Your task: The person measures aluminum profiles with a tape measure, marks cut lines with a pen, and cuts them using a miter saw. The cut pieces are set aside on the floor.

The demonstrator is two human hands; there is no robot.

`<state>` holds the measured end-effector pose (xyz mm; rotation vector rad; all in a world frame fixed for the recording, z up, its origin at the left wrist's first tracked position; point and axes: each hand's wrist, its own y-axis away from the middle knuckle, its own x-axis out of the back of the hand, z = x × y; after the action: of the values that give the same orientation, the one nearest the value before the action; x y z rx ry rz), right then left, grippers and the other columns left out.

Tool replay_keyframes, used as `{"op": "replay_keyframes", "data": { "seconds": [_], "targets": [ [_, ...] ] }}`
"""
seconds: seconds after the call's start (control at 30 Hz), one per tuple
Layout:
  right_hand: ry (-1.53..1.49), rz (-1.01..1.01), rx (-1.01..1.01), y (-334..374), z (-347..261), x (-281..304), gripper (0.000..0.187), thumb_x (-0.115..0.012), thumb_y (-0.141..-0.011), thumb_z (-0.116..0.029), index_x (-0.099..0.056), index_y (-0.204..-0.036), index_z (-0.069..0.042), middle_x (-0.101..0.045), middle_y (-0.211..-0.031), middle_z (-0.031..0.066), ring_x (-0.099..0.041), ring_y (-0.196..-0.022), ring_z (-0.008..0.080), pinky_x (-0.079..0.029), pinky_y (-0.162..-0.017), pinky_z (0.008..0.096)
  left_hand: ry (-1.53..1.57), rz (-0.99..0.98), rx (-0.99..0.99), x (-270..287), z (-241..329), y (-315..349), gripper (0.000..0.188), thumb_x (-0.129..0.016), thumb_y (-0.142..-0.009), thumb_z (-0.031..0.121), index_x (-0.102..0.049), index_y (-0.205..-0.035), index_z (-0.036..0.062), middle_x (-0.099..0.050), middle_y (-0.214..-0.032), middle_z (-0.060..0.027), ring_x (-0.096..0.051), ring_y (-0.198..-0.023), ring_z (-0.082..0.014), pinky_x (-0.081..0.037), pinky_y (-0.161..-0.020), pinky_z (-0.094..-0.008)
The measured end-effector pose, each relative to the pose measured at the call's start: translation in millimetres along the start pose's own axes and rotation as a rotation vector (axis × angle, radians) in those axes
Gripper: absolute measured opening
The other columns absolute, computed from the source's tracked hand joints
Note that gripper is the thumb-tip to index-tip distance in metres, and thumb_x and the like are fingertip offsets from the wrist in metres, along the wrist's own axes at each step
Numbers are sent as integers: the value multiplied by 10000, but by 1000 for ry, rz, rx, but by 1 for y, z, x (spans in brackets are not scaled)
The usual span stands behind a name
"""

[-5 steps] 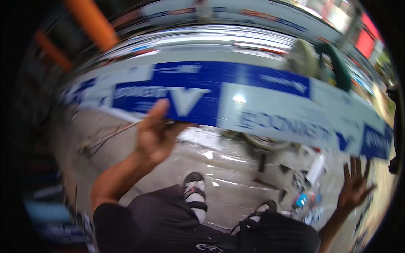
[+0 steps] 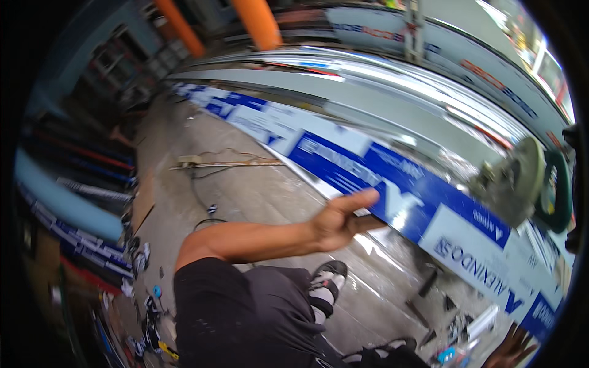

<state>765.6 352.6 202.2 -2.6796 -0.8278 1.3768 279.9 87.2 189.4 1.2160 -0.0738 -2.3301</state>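
Observation:
A long flat metal profile (image 2: 463, 257), wrapped in blue and white printed film, runs slantwise from the far left to the near right. My left hand (image 2: 343, 222) grips its near edge, thumb on top and fingers underneath. At the lower right, my right hand (image 2: 509, 348) is by the near right end of the profile, fingers spread; whether the fingertips touch its edge I cannot tell. Just beyond the profile stands a cutting machine with a round pale guard (image 2: 518, 181) and a dark green handle (image 2: 555, 190).
Long silvery profiles (image 2: 392, 83) lie stacked along the far side. Wrapped profiles and a light blue roll (image 2: 67, 196) are at the left. A wooden strip (image 2: 239, 163) and a cable lie on the floor. Orange posts (image 2: 257, 24) stand at the back; scraps and a white tube (image 2: 483, 322) lie lower right.
My view has swung to the left, so the profile now slants down to the right. My left hand still holds its edge. The right hand appears lower, near the picture's rim.

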Motion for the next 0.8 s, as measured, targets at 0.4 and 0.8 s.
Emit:
{"op": "replay_keyframes", "data": {
  "seconds": [0.4,0.8],
  "targets": [
    [378,455,-278,-13,94,154,314,-666,-1035,-269,-672,-1212,-10,-730,-1141,130,-699,-1042,278,-536,-1008,453,55,280,278,83,-88,-82,370,-778,-951,179,-657,-1257,10,-658,-1261,-143,-632,-1196,-302,-499,-1123,-442],
    [172,655,-381,-63,145,175,281,-668,-1010,-136,-636,-1261,-14,-719,-1213,158,-705,-1109,370,-552,-969,639,-101,298,330,112,-105,-137,513,-754,-971,335,-588,-1366,51,-652,-1376,-133,-612,-1298,-320,-431,-1204,-473]
  ]
}}
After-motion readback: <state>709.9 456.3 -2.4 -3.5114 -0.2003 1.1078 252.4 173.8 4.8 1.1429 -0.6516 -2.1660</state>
